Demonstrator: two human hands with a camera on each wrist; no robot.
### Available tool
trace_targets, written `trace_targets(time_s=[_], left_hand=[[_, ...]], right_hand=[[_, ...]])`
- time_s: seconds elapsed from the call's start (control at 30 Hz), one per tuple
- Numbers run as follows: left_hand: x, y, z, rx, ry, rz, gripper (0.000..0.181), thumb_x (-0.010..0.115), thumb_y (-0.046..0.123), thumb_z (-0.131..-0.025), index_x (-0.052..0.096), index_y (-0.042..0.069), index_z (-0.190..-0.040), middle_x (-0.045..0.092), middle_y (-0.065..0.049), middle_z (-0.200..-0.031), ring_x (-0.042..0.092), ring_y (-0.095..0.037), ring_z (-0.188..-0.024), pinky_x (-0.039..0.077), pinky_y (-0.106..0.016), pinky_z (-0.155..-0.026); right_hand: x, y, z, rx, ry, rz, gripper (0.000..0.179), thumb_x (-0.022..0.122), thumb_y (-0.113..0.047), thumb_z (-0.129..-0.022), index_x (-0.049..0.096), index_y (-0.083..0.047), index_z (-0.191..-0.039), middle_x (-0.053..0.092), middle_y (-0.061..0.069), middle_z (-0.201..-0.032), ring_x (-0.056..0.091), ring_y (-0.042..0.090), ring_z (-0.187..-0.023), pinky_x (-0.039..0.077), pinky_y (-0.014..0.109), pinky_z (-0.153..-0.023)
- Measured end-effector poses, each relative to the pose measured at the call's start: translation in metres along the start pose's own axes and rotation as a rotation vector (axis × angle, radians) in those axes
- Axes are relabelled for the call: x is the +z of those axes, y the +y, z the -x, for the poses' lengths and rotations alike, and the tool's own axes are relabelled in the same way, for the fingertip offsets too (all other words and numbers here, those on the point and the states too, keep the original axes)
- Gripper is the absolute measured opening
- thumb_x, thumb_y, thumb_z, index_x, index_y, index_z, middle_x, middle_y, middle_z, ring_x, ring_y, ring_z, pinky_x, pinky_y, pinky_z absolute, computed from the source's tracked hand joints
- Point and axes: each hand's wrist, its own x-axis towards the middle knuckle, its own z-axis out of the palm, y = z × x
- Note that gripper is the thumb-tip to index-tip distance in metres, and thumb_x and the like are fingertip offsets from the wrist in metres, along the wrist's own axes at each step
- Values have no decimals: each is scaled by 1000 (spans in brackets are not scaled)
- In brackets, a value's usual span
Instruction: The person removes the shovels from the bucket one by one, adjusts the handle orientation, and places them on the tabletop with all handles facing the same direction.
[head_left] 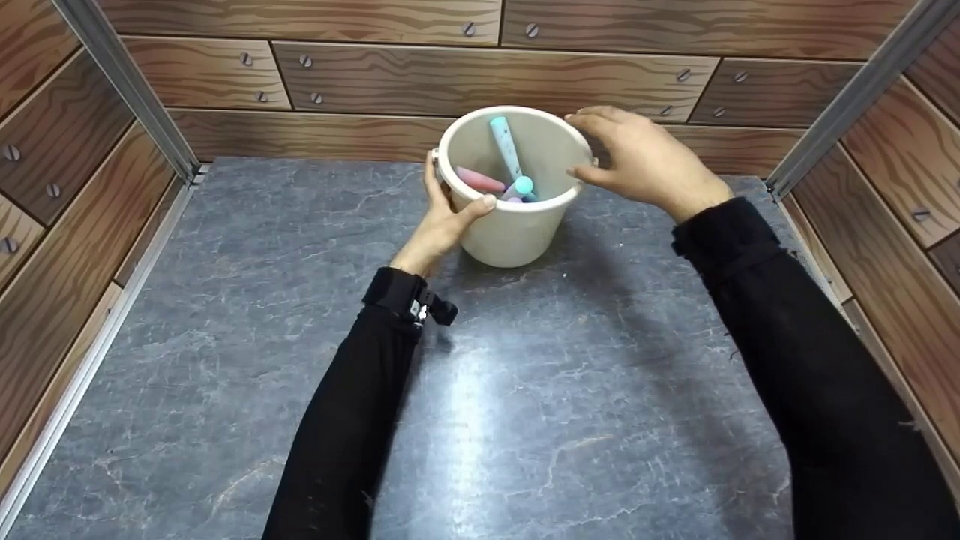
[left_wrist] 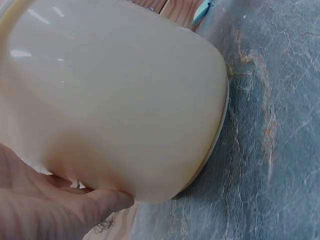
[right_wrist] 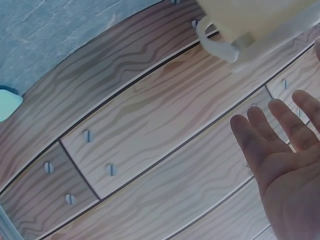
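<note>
A cream plastic bucket stands upright toward the back of the grey marbled surface. My left hand grips its left side, the thumb along the front rim and the fingers against the outer wall. At the bucket's right rim is my right hand, fingers extended; the right wrist view shows its palm with nothing in it. Inside the bucket lie several stick-shaped things: a light blue one leaning on the wall, a pink one, and a round light blue end among purple pieces.
Wood-patterned panels rise behind the bucket and on both sides, joined by metal corner posts. A pale teal object shows at the left edge of the right wrist view, near the panel's foot. Grey marbled surface extends around the bucket.
</note>
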Motion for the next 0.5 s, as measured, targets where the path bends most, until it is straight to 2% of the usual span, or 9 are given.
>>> trace_targets(time_s=[0.17, 0.27, 0.43, 0.5], left_hand=[[0, 0, 0, -7, -7, 1, 183, 101, 79, -65, -28, 26, -184, 12, -23, -197, 12, -32, -186, 9, -51, -154], [0, -1, -1, -6, -15, 0, 187, 101, 84, -61, -28, 27, -184, 9, -23, -197, 11, -33, -186, 11, -52, -154], [0, 0, -1, -3, -11, 1, 178, 100, 74, -68, -27, 26, -184, 14, -22, -196, 12, -31, -185, 9, -51, -154], [0, 0, -1, 1, -14, 18, 176, 100, 70, -71, -28, 26, -184, 25, -25, -193, 18, -32, -184, 9, -49, -154]], right_hand=[[4, -9, -6, -27, -27, -2, 72, 87, -26, -107, 60, -4, -169, 62, 24, -173, 59, 48, -162, 47, 63, -139], [7, -13, -9, -53, -43, 0, 72, 88, -26, -106, 60, -3, -168, 62, 23, -173, 60, 47, -162, 48, 62, -138], [9, -19, -16, -73, -81, -20, 74, 88, -28, -107, 59, -2, -169, 61, 24, -175, 57, 48, -165, 46, 63, -139], [9, -22, -20, -65, -109, -31, 75, 88, -29, -107, 58, -2, -170, 59, 23, -176, 54, 48, -167, 43, 63, -141]])
